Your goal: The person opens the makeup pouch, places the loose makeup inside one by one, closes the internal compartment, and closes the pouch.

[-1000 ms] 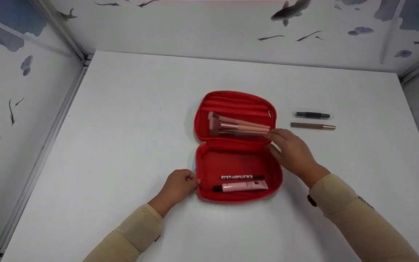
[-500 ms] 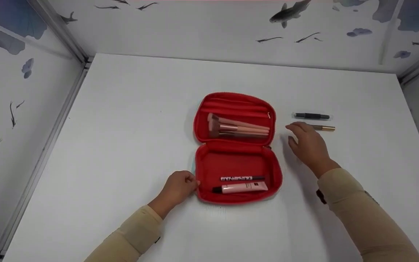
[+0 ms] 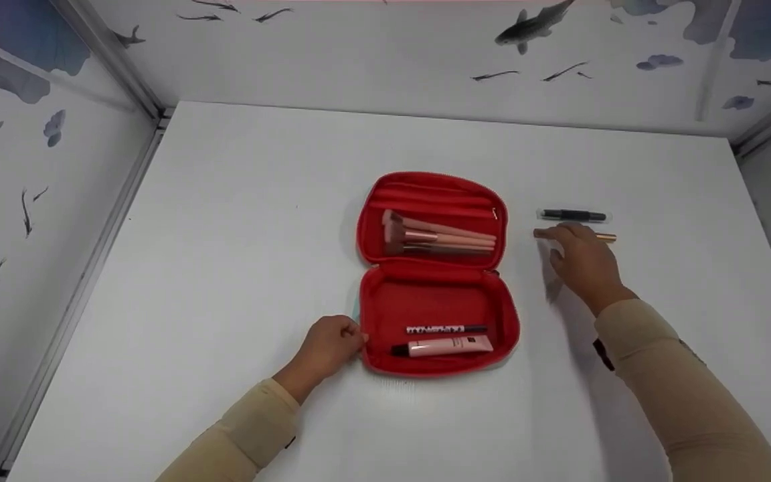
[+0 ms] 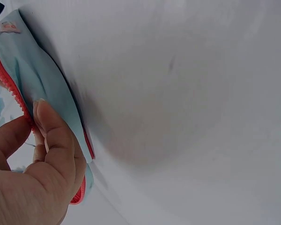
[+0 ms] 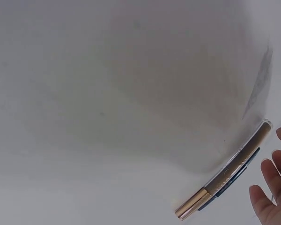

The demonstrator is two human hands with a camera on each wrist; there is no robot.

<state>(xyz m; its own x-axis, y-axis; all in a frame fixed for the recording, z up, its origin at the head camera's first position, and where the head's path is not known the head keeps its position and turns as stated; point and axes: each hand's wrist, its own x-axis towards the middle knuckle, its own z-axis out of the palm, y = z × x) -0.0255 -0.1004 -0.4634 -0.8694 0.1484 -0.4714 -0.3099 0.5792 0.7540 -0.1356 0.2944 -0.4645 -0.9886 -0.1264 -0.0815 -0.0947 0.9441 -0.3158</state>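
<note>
An unzipped makeup bag [image 3: 429,298], red inside and pale blue outside [image 4: 47,79], lies spread open on the table. At its front left edge my left hand [image 3: 328,345] pinches the zipper rim between thumb and fingers. My right hand [image 3: 586,264] hovers over a brown cosmetic tube with a gold end [image 5: 234,168], partly covering it in the head view. In the right wrist view the fingers [image 5: 274,176] are spread beside the tube, apart from it. Makeup brushes [image 3: 442,236] lie in the bag's far half. A pink squeeze tube [image 3: 449,346] and a patterned pencil [image 3: 436,329] lie in its near half.
Just behind the brown tube lies a black double-ended makeup stick [image 3: 573,215] with clear ends. The white table [image 3: 245,221] is bounded by printed panels at the back [image 3: 372,60] and left [image 3: 91,174].
My right hand has left the bag's right edge by the brush handles and moved right, to the brown tube. My left hand has stayed at the rim.
</note>
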